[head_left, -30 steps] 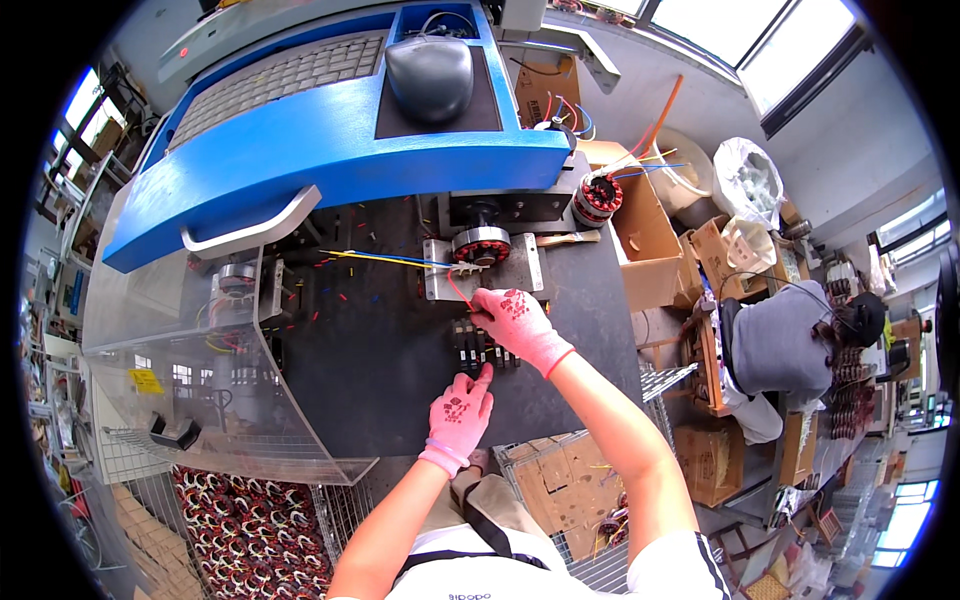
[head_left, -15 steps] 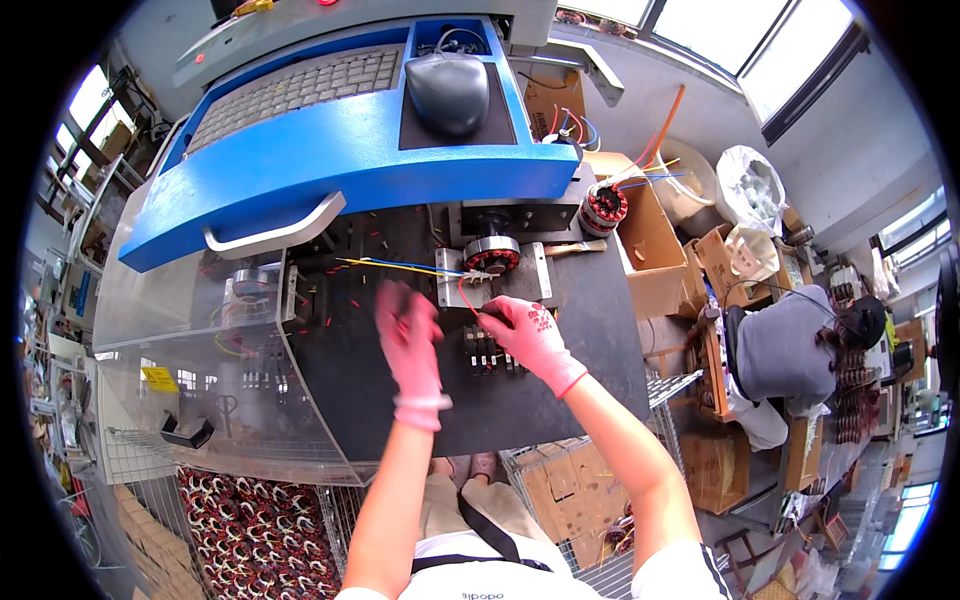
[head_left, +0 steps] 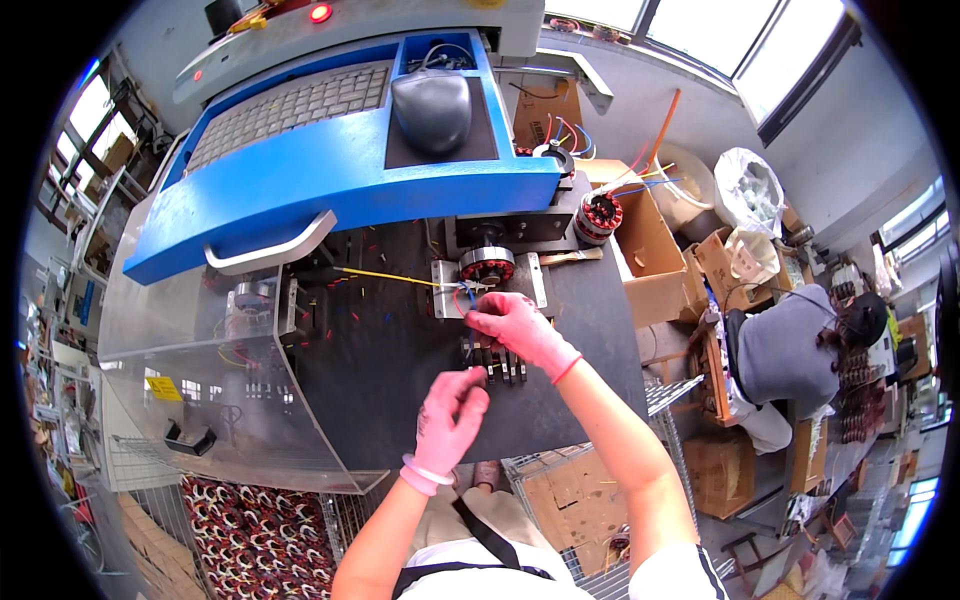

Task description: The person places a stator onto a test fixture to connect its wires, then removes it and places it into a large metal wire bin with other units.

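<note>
Head view: wound stator (head_left: pixel 487 268) sits on metal fixture (head_left: pixel 446 295), approx. mid-bench (head_left: pixel 370 410). R hand (head_left: pixel 522 330) seems to pinch the blue lead (head_left: pixel 471 294) just above the row of blk clip terminals (head_left: pixel 511 367). L hand (head_left: pixel 448 428) is near the clips' lower L, fingers loosely curled; can't tell if it's holding anything.

Progress, judged by leads: blue in hand, prob. not clipped; red lead (head_left: pixel 457 299) curves down to R fingertips, end hidden, can't tell if clipped; yellow lead (head_left: pixel 390 276) stretches L, clear of clips, so prob. not yet done.

Writing: yellow label (head_left: pixel 163 389) w/ dark print on clear guard (head_left: pixel 235 425), too small to read; dark characters on cardboard box (head_left: pixel 560 107) behind.
</note>
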`<state>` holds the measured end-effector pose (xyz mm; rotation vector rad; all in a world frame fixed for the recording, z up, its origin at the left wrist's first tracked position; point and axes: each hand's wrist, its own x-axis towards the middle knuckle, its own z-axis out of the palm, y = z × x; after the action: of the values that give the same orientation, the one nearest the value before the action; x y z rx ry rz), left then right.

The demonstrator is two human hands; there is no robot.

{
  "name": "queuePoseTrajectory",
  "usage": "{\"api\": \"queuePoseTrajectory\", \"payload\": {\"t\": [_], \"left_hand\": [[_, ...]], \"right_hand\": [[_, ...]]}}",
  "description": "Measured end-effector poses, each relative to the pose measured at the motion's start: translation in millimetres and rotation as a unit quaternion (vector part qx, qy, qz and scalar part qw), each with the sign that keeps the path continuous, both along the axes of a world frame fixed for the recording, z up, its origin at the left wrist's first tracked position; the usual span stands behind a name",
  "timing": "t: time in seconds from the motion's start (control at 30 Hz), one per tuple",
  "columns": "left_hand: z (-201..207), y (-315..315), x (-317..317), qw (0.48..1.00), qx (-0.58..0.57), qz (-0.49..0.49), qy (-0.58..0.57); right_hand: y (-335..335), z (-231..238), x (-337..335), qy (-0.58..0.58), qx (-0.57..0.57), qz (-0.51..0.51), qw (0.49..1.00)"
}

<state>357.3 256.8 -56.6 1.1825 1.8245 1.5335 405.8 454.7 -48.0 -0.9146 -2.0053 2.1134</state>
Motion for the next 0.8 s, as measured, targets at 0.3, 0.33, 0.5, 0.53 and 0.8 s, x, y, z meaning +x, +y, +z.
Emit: {"api": "queuePoseTrajectory", "payload": {"t": [0.3, 0.33, 0.5, 0.53, 0.8], "left_hand": [[-73, -3, 26, 0.867, -0.278, -0.021, 0.413], [-75, -2, 27, 0.855, -0.288, -0.020, 0.430], [-85, -2, 29, 0.837, -0.290, -0.013, 0.463], [-85, -1, 29, 0.833, -0.291, -0.013, 0.471], [-65, 37, -39, 0.937, 0.031, 0.202, -0.285]], "right_hand": [[-3, -19, 16, -0.042, 0.338, 0.030, 0.940], [-6, -17, 15, -0.043, 0.322, 0.033, 0.945], [-11, -27, 12, -0.032, 0.334, 0.033, 0.942], [-11, -30, 12, -0.021, 0.355, 0.032, 0.934], [-18, -36, 12, -0.028, 0.428, 0.012, 0.903]]}}
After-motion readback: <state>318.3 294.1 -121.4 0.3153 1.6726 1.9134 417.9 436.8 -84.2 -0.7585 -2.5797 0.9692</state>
